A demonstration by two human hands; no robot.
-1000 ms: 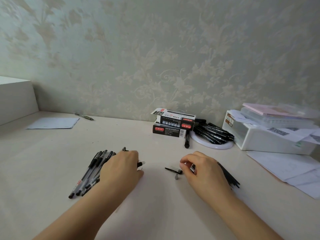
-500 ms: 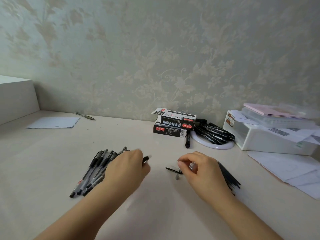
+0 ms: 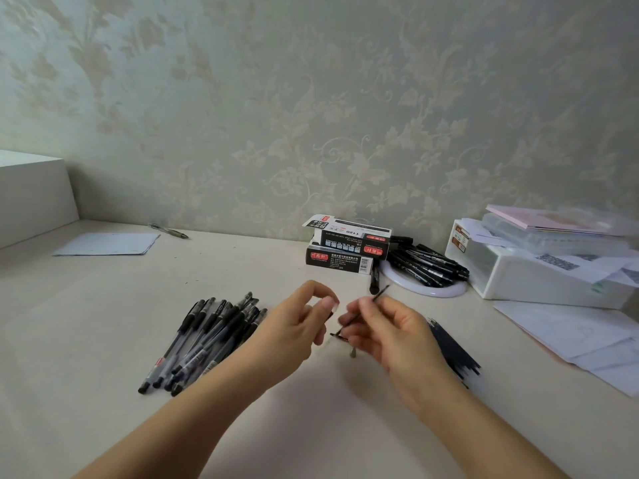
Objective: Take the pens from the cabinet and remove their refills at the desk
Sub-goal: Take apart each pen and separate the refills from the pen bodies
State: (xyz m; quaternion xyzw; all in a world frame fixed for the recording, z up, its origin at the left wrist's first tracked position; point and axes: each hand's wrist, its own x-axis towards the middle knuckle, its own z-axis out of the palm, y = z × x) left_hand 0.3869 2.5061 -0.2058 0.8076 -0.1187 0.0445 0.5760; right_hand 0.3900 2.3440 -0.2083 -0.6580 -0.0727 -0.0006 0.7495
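A pile of several black gel pens [image 3: 207, 340] lies on the desk [image 3: 86, 323] to the left of my hands. My left hand [image 3: 294, 330] is raised at the centre with curled fingers around a pen that is mostly hidden; only a dark end shows by the thumb. My right hand [image 3: 387, 330] pinches a thin dark refill [image 3: 375, 297] that slants up to the right. A small black pen part [image 3: 337, 335] and a small grey tip [image 3: 352, 354] lie on the desk between the hands. Several loose refills [image 3: 453, 354] lie behind my right wrist.
Two stacked pen boxes [image 3: 345, 252] stand at the wall, with black markers [image 3: 428, 264] on a white ring beside them. A white storage box [image 3: 518, 274] and papers [image 3: 570, 333] are at the right. A blue sheet [image 3: 107, 243], a pen [image 3: 169, 231] and a white block [image 3: 31, 195] are at the left.
My left hand lifted a pen from the pile and brought it to the centre. My right hand rose off the desk and now holds a refill slanting up to the right.
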